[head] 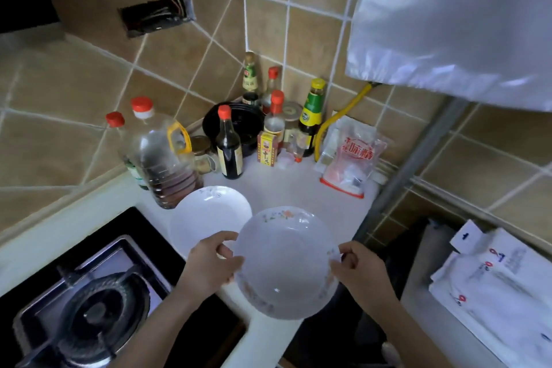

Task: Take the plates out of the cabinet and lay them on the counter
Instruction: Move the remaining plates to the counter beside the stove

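Note:
I hold a white plate with a floral rim (285,263) in both hands over the front edge of the white counter (298,185). My left hand (209,263) grips its left rim and my right hand (358,270) pinches its right rim. A second white plate (206,215) lies flat on the counter just behind and to the left, partly hidden by the held plate and my left hand. The cabinet is not in view.
Several sauce and oil bottles (228,146) and a black bowl (242,122) crowd the back corner. A seasoning bag (352,158) leans at the right. A gas stove (89,308) sits at the left. Paper bags (493,284) lie at the lower right.

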`<action>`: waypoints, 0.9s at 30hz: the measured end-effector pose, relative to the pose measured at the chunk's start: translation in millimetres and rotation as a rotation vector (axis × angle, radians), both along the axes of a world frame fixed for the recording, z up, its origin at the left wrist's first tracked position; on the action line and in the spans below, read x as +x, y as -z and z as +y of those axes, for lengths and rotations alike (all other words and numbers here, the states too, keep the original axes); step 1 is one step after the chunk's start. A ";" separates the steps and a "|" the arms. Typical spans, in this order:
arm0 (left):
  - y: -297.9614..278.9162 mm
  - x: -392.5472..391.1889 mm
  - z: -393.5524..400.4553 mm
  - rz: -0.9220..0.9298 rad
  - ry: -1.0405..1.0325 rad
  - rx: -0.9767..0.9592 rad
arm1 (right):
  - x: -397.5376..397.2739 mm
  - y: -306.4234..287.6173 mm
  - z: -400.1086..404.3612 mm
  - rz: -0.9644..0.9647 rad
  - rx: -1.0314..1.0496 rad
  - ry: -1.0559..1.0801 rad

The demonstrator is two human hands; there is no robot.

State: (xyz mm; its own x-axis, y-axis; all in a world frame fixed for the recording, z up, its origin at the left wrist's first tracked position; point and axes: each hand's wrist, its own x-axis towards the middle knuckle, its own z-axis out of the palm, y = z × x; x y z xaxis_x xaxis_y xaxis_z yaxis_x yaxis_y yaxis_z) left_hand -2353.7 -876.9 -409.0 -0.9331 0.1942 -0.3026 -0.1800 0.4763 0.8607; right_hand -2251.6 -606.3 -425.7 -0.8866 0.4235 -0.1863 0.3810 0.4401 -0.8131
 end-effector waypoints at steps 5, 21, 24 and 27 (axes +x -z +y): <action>13.8 -48.3 31.2 -0.020 0.111 0.003 | -19.7 13.5 21.7 -0.014 0.014 0.079; 56.5 -187.1 79.0 -0.006 0.296 -0.131 | -126.0 67.9 48.2 -0.031 0.023 0.220; 68.9 -207.6 82.5 0.032 0.321 -0.183 | -143.5 78.7 51.5 -0.039 0.035 0.225; 79.0 -223.6 85.1 0.058 0.342 -0.223 | -159.5 86.8 52.4 -0.074 0.057 0.202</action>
